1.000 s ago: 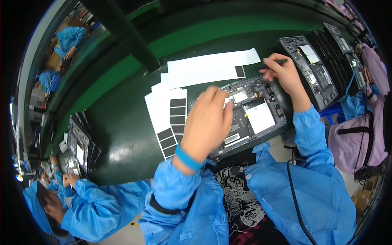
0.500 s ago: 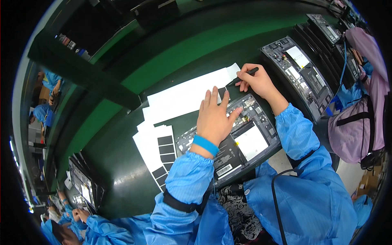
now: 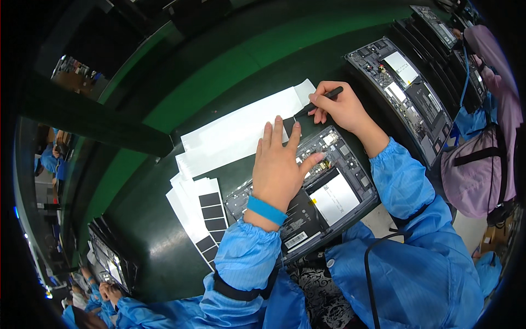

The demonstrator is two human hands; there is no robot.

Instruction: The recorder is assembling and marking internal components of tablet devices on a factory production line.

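Note:
My left hand (image 3: 279, 170) lies palm down with its fingers spread. Its fingertips rest on the near edge of long white sheets (image 3: 230, 129), and its thumb reaches over an opened laptop base (image 3: 353, 164) with bare boards and a battery. A slim black pen-like tool (image 3: 333, 92) is pinched in my right hand (image 3: 345, 112). The tool's tip points at the sheets' right end, beside a small black patch (image 3: 290, 128) partly under my left fingers. Left of the laptop base lie smaller white sheets with rows of black rectangles (image 3: 209, 211).
Another opened laptop base (image 3: 402, 93) lies to the right, with a row of stacked ones (image 3: 435, 66) behind it. More bases (image 3: 112, 257) stand at the lower left, near another person's hands (image 3: 112, 293). A dark post (image 3: 98, 120) crosses the upper left. Pink cloth (image 3: 471, 183) hangs at right.
The whole view has shifted a little, so the sheets appear farther left. Both hands keep nearly the same places, and the tool stays in my right hand.

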